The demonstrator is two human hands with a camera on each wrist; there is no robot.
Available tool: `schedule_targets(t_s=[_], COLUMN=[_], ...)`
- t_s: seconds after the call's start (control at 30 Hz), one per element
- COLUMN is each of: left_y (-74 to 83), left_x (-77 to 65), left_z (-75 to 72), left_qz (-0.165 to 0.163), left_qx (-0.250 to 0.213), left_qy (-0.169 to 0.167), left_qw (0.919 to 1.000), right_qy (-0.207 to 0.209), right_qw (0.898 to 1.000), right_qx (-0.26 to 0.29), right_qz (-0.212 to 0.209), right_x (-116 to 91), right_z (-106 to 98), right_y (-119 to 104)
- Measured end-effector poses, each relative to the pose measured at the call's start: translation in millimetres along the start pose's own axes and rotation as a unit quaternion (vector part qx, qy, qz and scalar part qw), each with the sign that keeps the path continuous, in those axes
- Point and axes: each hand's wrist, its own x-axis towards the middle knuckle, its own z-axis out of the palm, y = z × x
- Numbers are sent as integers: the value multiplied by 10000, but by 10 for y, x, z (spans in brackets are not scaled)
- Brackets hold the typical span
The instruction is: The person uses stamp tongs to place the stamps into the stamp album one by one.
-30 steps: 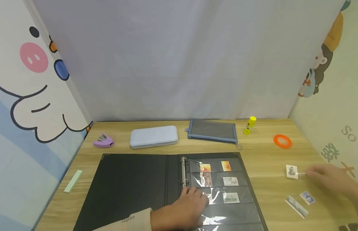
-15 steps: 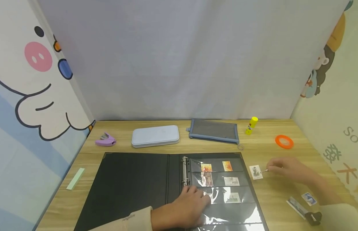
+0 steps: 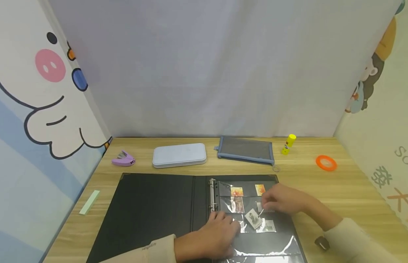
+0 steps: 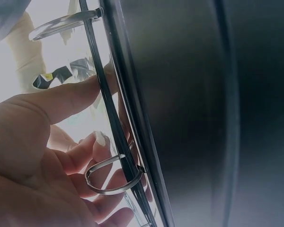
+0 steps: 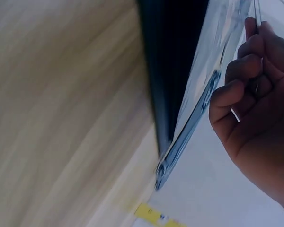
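Observation:
A black ring binder (image 3: 157, 204) lies spread on the table, with a clear pocket page (image 3: 263, 241) on its right side. Several stamps sit in the page's upper rows, among them an orange stamp (image 3: 236, 191) and a pale grey stamp (image 3: 269, 225). My left hand (image 3: 215, 235) rests on the page beside the metal rings (image 4: 111, 175), fingers loosely bent. In my right hand (image 3: 284, 199) I pinch thin metal tweezers (image 5: 258, 16). Their tip carries a small white stamp with a grey picture (image 3: 253, 219), tilted over the third row of pockets.
Along the back stand a purple hole punch (image 3: 124, 159), a pale blue case (image 3: 179, 155), a grey mesh zip pouch (image 3: 246, 149), a yellow glue stick (image 3: 289, 144) and an orange ring (image 3: 326, 163). A pale green strip (image 3: 89, 202) lies at the left.
My right hand has moved left from the table's right side to above the pocket page, bringing the stamp in the tweezers. Two loose stamps there are now hidden. My left hand stays put.

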Motion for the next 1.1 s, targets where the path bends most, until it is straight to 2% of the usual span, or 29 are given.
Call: schedule_targets(t_s=[0.37,0.57,0.73,0.97,1.1], left_y=[18,8,7,-2,-15], left_x=[19,22,28,19,11], left_z=[9,1,8,25,21], left_qz=[-173,-152,-139,-139,-136], left_qx=[-196,-205,-178,-184,-174], left_qy=[-260,-437,-477,-458,-421], left_qw=[9993,9987,9986,9987,9989], right_qy=[-901,-1190,-1189,-1021,-997], right_qw=[9932,9884,9870,9833,9838], right_qx=[-450,-613,-700,-921,-937], right_qz=[-581,-718,-822,-1191,-1156], right_x=[285,381,421,462,476], right_z=[144,233,296,337,338], right_y=[-348,-444,-468,-499,-528])
